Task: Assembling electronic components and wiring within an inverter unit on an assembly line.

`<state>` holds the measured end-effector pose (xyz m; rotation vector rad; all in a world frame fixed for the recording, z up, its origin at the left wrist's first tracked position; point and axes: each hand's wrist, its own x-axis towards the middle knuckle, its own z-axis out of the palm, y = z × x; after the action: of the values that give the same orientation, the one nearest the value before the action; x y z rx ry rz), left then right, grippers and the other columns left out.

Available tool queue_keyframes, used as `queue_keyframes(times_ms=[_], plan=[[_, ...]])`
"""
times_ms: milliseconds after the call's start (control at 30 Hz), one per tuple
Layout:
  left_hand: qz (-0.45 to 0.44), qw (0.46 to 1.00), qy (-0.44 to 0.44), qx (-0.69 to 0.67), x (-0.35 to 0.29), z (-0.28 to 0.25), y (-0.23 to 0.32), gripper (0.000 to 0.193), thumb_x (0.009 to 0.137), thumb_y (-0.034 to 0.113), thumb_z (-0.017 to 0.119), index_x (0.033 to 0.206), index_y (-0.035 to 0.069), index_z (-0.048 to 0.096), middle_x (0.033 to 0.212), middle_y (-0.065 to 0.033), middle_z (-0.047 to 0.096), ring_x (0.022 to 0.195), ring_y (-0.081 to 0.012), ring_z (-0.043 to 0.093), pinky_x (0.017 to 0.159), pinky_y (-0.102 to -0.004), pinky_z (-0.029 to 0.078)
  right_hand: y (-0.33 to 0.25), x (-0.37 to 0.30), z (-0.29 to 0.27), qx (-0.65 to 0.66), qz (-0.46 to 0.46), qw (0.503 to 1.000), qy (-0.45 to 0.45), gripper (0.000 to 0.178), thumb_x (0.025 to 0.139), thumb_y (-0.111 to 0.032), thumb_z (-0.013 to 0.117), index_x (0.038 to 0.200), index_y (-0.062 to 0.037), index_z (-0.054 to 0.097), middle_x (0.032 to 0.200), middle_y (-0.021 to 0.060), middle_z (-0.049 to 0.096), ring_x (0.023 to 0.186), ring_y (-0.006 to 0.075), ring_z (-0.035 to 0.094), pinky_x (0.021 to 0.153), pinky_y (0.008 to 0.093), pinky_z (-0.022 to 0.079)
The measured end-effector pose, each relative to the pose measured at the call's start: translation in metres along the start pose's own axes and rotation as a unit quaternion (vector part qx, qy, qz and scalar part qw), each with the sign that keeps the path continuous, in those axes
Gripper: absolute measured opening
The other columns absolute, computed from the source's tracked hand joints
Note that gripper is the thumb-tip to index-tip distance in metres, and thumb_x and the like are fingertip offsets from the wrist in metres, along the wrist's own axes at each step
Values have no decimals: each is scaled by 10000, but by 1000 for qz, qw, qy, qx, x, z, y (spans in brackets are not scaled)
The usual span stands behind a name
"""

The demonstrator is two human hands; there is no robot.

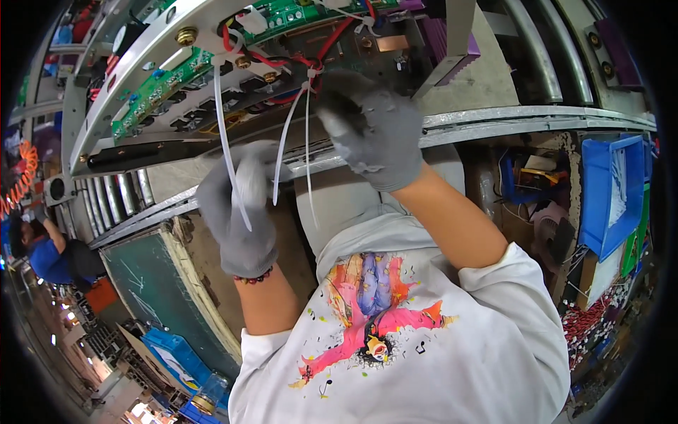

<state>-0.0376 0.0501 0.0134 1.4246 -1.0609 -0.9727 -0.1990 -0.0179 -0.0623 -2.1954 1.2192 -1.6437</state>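
An open metal chassis (116, 85) with a green circuit board (161, 99) stands in front of me. Red wires (333, 42) cross its inside. White cable ties are fastened around the wiring; a long tail (221, 120) hangs across my left hand, while two more tails, one bent (284, 134) and one straight (308, 159), dangle between my hands. My left hand (244, 208), in a grey glove, is below the chassis edge with blurred, bent fingers. My gloved right hand (378, 134) is raised beside the wire bundle, its fingers smeared by motion. What either holds is unclear.
The chassis rests over a conveyor with metal rollers (554, 53) and a metal rail (487, 124). A purple heatsink (452, 53) sits at its right. Blue bins (600, 198) stand at right. Another person (53, 254) is at far left, near an orange coiled hose (21, 177).
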Motion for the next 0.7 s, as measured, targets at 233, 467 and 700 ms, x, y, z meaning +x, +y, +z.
queue_keyframes(times_ms=[233, 467, 700], plan=[[5, 991, -114, 68, 37, 33, 22, 169, 906, 131, 602, 996, 3, 665, 703, -25, 618, 590, -84, 501, 542, -263, 420, -12, 9, 6, 149, 188, 971, -7, 240, 817, -204, 678, 1003, -52, 661, 917, 148, 667, 799, 311, 659, 690, 377, 529], [10, 974, -228, 7, 45, 27, 5, 169, 911, 115, 539, 948, -20, 633, 832, -81, 643, 748, -142, 578, 663, -298, 477, -24, 9, 22, 133, 190, 972, 26, 229, 890, -207, 538, 971, -23, 646, 867, 198, 645, 766, 373, 633, 661, 406, 509], [113, 946, -289, 94, 53, 17, -4, 164, 893, 97, 504, 871, -11, 625, 734, -127, 598, 654, -232, 569, 618, -326, 468, -34, 11, 26, 164, 250, 953, 43, 193, 916, -177, 502, 929, -26, 623, 795, 181, 629, 710, 372, 612, 619, 417, 486]])
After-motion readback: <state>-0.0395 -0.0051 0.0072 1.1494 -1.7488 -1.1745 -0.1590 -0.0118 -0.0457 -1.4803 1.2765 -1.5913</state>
